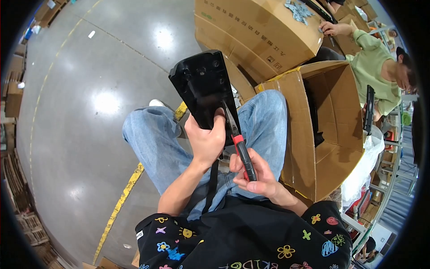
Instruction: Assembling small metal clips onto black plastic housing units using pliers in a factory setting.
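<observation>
A long black plastic housing is tilted up above my lap, its hollow side facing me. My left hand is closed around its lower part, with the thumb lying on the inside face. In my right hand is a pair of long-nose pliers with red and black handles. The slim metal jaws reach to the housing's right inner edge, just right of my left thumb. Whether the jaw tips grip anything is too small to tell.
An open cardboard box with dark items inside stands at my right knee. Behind it is a large closed carton. A co-worker in a green top sits at the far right, holding a black part. Yellow tape crosses the grey floor.
</observation>
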### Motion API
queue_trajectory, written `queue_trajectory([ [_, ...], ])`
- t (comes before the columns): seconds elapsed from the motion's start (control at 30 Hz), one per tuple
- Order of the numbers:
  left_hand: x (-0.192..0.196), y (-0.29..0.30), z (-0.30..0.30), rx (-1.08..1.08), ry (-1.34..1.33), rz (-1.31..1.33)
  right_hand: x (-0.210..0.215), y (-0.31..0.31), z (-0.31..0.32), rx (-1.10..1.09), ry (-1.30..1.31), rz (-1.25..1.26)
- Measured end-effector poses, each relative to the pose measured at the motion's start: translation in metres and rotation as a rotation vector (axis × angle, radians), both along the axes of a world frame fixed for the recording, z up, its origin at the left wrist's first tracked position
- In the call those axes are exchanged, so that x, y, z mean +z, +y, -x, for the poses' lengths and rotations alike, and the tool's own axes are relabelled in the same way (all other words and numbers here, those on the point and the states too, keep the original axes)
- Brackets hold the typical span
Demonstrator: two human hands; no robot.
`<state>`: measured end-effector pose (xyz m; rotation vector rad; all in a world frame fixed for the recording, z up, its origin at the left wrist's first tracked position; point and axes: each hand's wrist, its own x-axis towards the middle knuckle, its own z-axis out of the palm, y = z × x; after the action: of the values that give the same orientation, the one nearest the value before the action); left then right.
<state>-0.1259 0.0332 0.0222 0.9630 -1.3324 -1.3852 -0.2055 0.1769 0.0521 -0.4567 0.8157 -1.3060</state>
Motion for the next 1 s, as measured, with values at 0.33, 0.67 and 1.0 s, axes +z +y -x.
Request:
queue_trajectory([
  [0.33, 0.002, 0.003, 0.0, -0.009, 0.001, 0.022, 0.003, 0.008, -0.008, -0.047, 0.199, -0.056],
  [0.67, 0.01, 0.002, 0.0, 0.053, 0.002, 0.081, 0.011, 0.004, -0.011, -0.027, 0.296, -0.076],
  [1.0, 0.02, 0.003, -0.004, -0.051, 0.146, -0.211, 0.005, 0.009, -0.007, -0.019, 0.324, -0.096],
])
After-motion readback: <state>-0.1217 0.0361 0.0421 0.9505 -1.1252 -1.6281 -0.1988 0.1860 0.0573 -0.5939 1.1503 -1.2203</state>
